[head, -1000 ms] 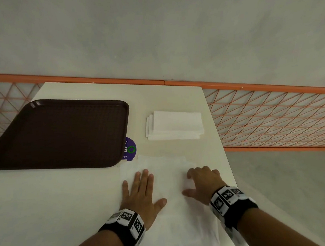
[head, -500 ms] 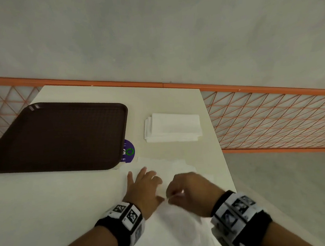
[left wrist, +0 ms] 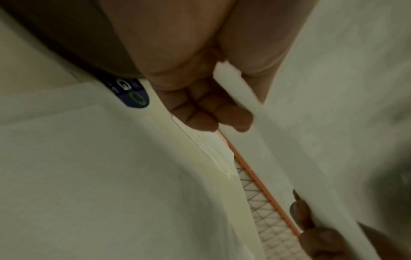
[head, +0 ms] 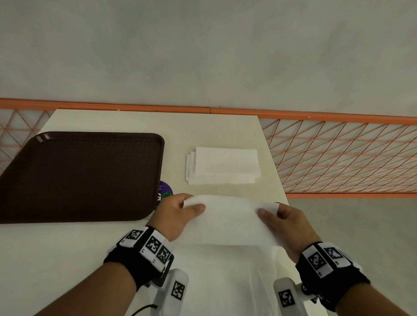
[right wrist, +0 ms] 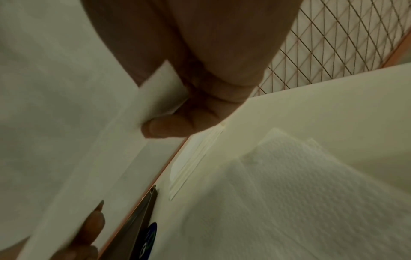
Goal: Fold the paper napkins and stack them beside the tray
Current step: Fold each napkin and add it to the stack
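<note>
A white paper napkin (head: 231, 220) is lifted off the table by its far edge, held between both hands. My left hand (head: 174, 214) pinches its far left corner, thumb on top. My right hand (head: 280, 217) pinches the far right corner. In the left wrist view my fingers (left wrist: 211, 114) curl under the napkin edge (left wrist: 240, 98). The right wrist view shows the thumb (right wrist: 169, 128) pressed on the napkin corner (right wrist: 160, 91). More flat white napkins (head: 224, 292) lie below on the table. A stack of folded napkins (head: 222, 165) sits right of the dark brown tray (head: 75, 177).
The cream table (head: 49, 267) ends just right of my right hand, with an orange mesh railing (head: 350, 155) beyond. A purple round sticker (head: 165, 190) lies between the tray and my left hand. Grey floor lies past the railing.
Both hands went from lying flat on the napkin to pinching its corners. They have lifted its edge and carried it away from me toward the folded stack.
</note>
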Demonstrator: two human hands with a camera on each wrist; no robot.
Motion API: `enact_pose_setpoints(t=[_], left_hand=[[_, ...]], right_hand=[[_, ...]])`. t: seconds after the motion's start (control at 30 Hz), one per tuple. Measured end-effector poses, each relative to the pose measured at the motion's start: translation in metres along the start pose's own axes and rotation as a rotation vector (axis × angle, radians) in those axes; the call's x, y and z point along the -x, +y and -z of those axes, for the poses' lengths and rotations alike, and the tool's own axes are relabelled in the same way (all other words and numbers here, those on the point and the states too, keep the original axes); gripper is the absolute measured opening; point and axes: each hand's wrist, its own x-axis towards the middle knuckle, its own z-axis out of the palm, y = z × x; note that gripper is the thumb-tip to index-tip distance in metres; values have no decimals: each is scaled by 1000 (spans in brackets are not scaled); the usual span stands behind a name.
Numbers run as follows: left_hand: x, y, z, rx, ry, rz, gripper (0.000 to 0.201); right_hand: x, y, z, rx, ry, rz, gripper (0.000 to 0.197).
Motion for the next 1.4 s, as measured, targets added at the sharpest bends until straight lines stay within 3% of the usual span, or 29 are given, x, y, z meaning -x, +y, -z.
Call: enact_pose_setpoints(t=[0.07,0.13,0.17,0.23,0.3,0.5,0.7,0.87,0.93,1.07,1.13,1.2,1.27,1.33,1.4], left_hand=[[-6,-9,-2,17,162,58,9],[-9,-21,-3,-137,260,85,14],[-8,-26,-3,-315,223,57,17],[-1,-32,-6,-731,-5,-46,29],[2,-32,-10,-970,-204,-124,43],[-7,-35,-17,-1240,-297,-152,60],[-12,-45,-17,-1259,-332,-132,62],[-13,-47,-17,-1200,-322,-122,63],[-15,-48,-18,-1192,-322,-116,63],[-16,-48,-18,-1197,-329,-107,63],[-16,-47,-19,-1196,-324,-101,62],[-16,-44,-20,-1195,-312,-92,60],[-15,-40,-22,-1193,-290,-101,53],[-13,-36,-22,-1148,-248,-127,37],[-12,-28,-21,-1098,-220,-150,18]], right_hand=[[-11,-7,-1,15,45,5,10],[-27,-22,2,77,116,19,5],[-38,-33,4,107,146,36,3],[-62,-55,10,145,196,86,3],[-85,-73,14,199,233,136,5],[-140,-93,-5,331,258,167,15],[-189,-84,-28,477,271,142,27],[-216,-65,-36,791,248,157,29],[-218,-61,-39,912,251,155,30],[-204,-58,-43,994,323,214,59],[-186,-55,-43,996,344,286,64],[-164,-47,-43,981,270,377,54],[-136,-34,-44,983,91,429,36],[-106,-19,-42,985,-145,411,25],[-79,-8,-37,967,-340,313,33]])
